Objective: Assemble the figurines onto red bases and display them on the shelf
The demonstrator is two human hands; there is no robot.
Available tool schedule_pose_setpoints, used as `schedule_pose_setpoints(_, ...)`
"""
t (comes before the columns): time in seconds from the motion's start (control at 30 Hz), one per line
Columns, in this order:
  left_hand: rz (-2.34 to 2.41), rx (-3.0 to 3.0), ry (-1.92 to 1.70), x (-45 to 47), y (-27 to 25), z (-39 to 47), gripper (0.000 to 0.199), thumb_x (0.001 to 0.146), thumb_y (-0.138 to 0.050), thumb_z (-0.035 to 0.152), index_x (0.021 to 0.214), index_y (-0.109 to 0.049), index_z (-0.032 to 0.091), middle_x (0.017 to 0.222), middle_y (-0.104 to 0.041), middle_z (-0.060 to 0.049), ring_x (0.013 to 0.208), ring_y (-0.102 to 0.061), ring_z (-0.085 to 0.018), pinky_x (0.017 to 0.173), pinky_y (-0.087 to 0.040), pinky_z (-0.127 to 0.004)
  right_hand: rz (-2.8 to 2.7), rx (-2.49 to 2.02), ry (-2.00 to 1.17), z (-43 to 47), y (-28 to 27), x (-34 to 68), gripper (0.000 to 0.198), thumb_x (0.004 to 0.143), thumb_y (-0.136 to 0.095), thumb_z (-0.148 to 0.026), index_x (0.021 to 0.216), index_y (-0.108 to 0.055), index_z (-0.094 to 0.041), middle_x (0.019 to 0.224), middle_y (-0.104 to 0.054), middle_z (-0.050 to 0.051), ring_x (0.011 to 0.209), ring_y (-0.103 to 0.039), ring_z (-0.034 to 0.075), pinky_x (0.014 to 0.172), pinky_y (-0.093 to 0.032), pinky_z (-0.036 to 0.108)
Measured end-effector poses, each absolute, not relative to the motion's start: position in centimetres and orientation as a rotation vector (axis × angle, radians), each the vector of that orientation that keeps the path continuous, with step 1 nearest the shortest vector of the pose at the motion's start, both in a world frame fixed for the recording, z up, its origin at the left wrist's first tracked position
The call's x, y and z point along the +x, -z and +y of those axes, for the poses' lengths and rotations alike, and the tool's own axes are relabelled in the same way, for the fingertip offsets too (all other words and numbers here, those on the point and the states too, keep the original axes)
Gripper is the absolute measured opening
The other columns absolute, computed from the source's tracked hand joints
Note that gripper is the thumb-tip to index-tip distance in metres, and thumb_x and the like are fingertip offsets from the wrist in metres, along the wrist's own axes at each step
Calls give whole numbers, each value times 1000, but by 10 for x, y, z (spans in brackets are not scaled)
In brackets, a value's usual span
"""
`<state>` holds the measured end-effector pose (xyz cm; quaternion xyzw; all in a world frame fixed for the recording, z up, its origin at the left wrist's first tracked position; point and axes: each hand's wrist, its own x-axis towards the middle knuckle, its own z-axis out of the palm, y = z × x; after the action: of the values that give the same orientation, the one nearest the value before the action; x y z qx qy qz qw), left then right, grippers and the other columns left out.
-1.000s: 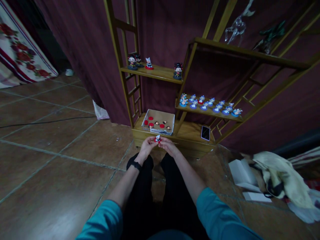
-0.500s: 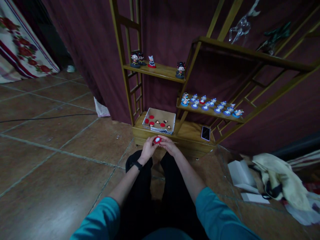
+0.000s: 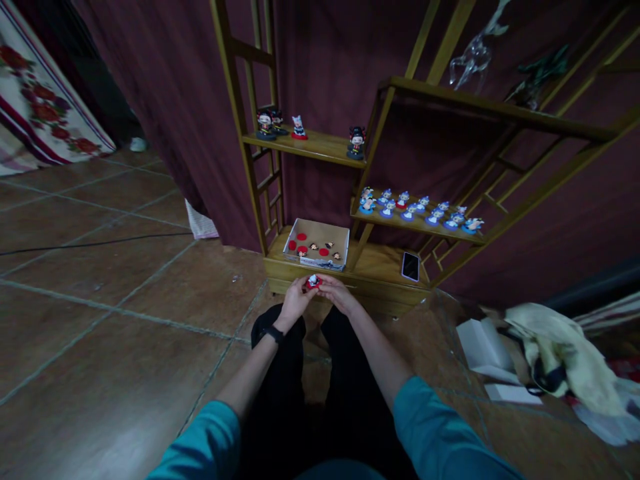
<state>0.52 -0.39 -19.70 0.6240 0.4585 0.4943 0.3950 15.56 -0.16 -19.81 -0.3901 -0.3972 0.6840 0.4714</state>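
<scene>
Between my two hands, in front of the shelf's lowest board, is a small white figurine (image 3: 313, 280) on a round red base. My left hand (image 3: 296, 300) grips the base from the left, and my right hand (image 3: 337, 292) grips it from the right. The figurine stands roughly upright; its finer details are too small to make out. Just beyond my hands, a shallow open box (image 3: 341, 237) sits on the lowest board. Inside it lie several red discs (image 3: 302, 237) and several small dark-haired figure parts (image 3: 313, 247).
A wooden display shelf (image 3: 320, 150) carries dark-haired figurines (image 3: 357, 142) on its upper left board and several blue-and-white figurines (image 3: 410, 212) at mid right. A phone (image 3: 411, 266) lies on the lowest board. White boxes (image 3: 485, 347) and cream cloth (image 3: 560, 340) lie on the right floor.
The figurine has tipped from facing me top-on to more upright in my hands. Both hands stay on its base. The view has shifted slightly.
</scene>
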Motion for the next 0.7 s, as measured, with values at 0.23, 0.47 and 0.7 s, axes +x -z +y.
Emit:
schedule_pose_setpoints(0.23, 1043, 1464, -1166, 4, 195, 1, 24, 60, -70, 31, 80, -66, 17, 65, -61, -2, 61, -53, -15, 61, -41, -27, -962, -895, -1665, -9, 191, 157, 43, 62, -69, -24, 104, -60, -22, 105, -62, 4, 95, -57, 17, 85, -42, 32)
schedule_pose_setpoints(0.47, 929, 1360, -1059, 4, 190, 3, 33, 64, -67, 35, 88, -65, 13, 66, -61, -2, 56, -51, -12, 55, -39, -23, -972, -841, -1615, -13, 186, 154, 39, 61, -71, -27, 97, -60, -20, 102, -62, 5, 91, -59, 17, 85, -43, 35)
schedule_pose_setpoints(0.7, 945, 1218, -1108, 3, 182, -1, 44, 62, -68, 37, 97, -63, 12, 79, -66, -6, 64, -56, -13, 59, -43, -24, -969, -843, -1605, -11, 188, 152, 36, 60, -72, -29, 92, -60, -18, 93, -64, 4, 83, -61, 16, 83, -45, 34)
